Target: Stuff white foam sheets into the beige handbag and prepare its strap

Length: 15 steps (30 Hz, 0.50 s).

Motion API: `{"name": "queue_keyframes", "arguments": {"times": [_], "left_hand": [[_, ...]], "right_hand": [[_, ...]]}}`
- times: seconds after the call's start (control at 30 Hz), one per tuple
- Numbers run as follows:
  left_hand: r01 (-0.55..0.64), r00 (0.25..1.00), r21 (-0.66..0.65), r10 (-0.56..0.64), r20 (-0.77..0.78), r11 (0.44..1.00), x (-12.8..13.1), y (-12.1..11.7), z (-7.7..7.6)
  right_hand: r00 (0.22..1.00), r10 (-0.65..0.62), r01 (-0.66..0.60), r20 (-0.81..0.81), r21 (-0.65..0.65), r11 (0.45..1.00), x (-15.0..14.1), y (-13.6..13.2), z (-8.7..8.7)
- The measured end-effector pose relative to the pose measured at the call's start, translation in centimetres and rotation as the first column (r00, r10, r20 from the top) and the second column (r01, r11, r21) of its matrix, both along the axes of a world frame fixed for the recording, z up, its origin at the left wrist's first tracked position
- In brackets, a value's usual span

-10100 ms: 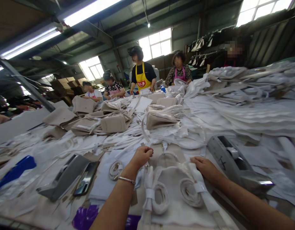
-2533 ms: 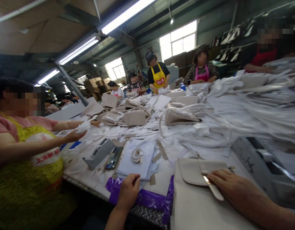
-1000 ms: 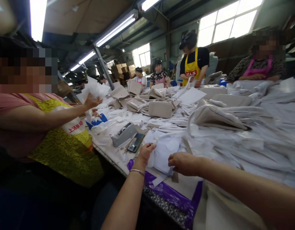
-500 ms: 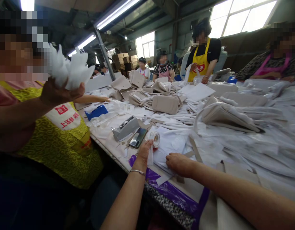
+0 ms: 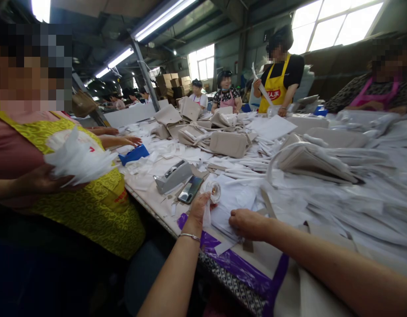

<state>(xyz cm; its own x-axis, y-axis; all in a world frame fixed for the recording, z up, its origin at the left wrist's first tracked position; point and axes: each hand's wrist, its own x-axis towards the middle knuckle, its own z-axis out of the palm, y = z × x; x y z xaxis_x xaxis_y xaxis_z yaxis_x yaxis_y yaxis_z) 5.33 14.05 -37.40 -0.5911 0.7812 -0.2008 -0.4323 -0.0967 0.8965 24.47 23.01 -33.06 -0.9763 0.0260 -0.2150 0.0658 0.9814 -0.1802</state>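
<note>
My left hand (image 5: pixel 201 208) is closed around a white-wrapped coil (image 5: pixel 215 192) with gold-coloured bits at its centre. A white strip hangs down from the coil beside my fingers. My right hand (image 5: pixel 246 223) rests with curled fingers at the edge of a stack of white sheets (image 5: pixel 238 193); whatever its fingertips grip is hidden. Just beyond my left hand lie a phone (image 5: pixel 190 189) and a grey tape dispenser (image 5: pixel 174 176).
Beige bags (image 5: pixel 229 144) and white-wrapped straps (image 5: pixel 246 164) are heaped across the table. A blue tape dispenser (image 5: pixel 135 154) stands farther left. Purple plastic (image 5: pixel 234 264) covers the near edge. A co-worker in a yellow apron (image 5: pixel 101 215) stands at left; others work opposite.
The co-worker at left has lowered the bunch of white pieces from head height to waist height. The person opposite in yellow has raised a white strip. My hands have hardly moved.
</note>
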Motion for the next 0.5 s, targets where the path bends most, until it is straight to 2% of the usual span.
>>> {"name": "queue_keyframes", "arguments": {"times": [0.27, 0.5], "left_hand": [[-0.008, 1.000, -0.004, 0.008, 0.009, 1.000, 0.07, -0.17, 0.24], [-0.013, 0.999, 0.018, 0.013, 0.046, 1.000, -0.24, -0.07, -0.21]], "right_hand": [[0.999, 0.049, -0.050, 0.021, 0.035, 0.998, -0.43, -0.65, -0.80], [0.999, 0.007, -0.007, 0.035, 0.005, 1.000, -0.65, -0.18, 0.02]]}}
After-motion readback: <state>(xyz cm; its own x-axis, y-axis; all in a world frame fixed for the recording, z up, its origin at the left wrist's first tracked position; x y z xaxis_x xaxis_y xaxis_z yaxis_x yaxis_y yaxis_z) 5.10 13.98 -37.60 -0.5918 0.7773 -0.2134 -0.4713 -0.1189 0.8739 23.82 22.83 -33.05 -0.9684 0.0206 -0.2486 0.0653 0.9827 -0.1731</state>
